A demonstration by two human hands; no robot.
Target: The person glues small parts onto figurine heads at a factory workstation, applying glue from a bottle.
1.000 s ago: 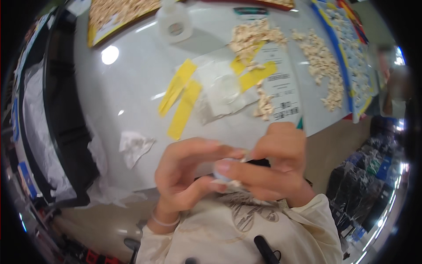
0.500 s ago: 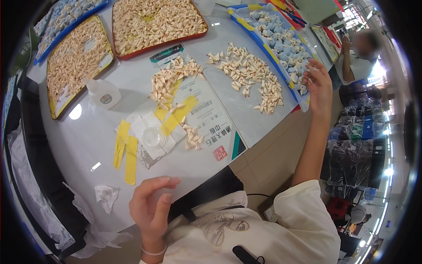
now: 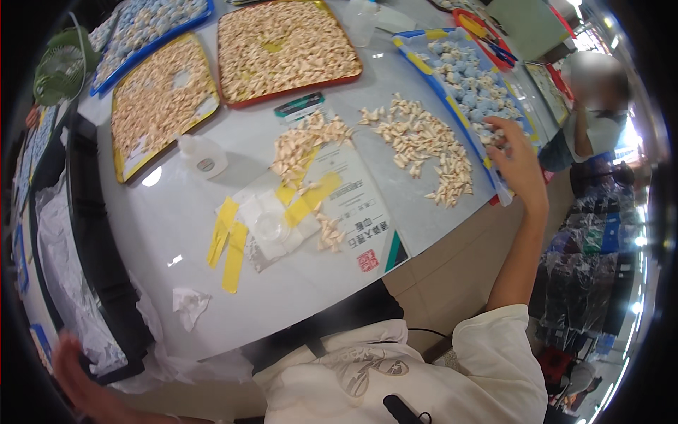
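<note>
Outward to the person's left, the left hand [image 3: 74, 371] has swung away from the body and is now near the bin [image 3: 106, 261], too blurred to tell its finger state. Meanwhile the right hand [image 3: 519, 162] is at the tray [image 3: 436, 90], thumb and fingers curled with a gap between; whether they pinch anything, I cannot tell. Blue-and-white pieces [image 3: 473, 88] lie beneath and beyond that grip, cones [image 3: 448, 169] to its left. Good picking here likely means light fingertips on one piece's sides (they crowd together, so neighbours could drag along), then lifting straight up before drawing back.
</note>
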